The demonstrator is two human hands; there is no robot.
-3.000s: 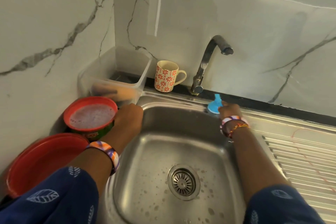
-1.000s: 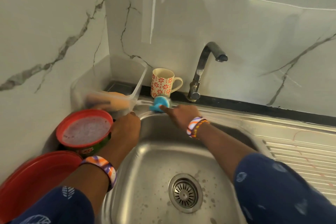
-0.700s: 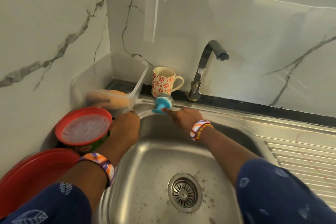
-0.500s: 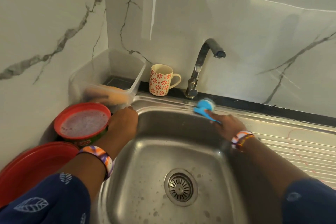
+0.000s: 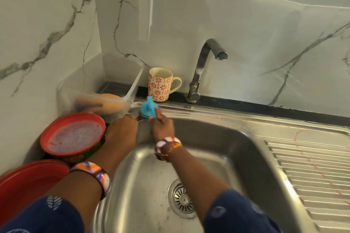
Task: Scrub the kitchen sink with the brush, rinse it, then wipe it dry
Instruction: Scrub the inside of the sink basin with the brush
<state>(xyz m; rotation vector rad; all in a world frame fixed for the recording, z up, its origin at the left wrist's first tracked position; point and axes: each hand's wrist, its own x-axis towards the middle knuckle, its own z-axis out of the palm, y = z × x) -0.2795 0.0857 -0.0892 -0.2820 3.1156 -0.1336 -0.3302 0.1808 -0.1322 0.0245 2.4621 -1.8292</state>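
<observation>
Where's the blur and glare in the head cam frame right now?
Head view: motion blur on the blue brush and the right hand gripping it, and on the clear tub's front wall; bright glare streaks on the marble wall; wide-angle bend along the sink rim; faucet and mug fairly sharp.

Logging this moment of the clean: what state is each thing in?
Brush: gripped by right hand, on the sink back-left rim.
Left hand: resting on the left rim.
Faucet: no water running.
Mug: upright.
Red tub: open.
Drain: unplugged.
</observation>
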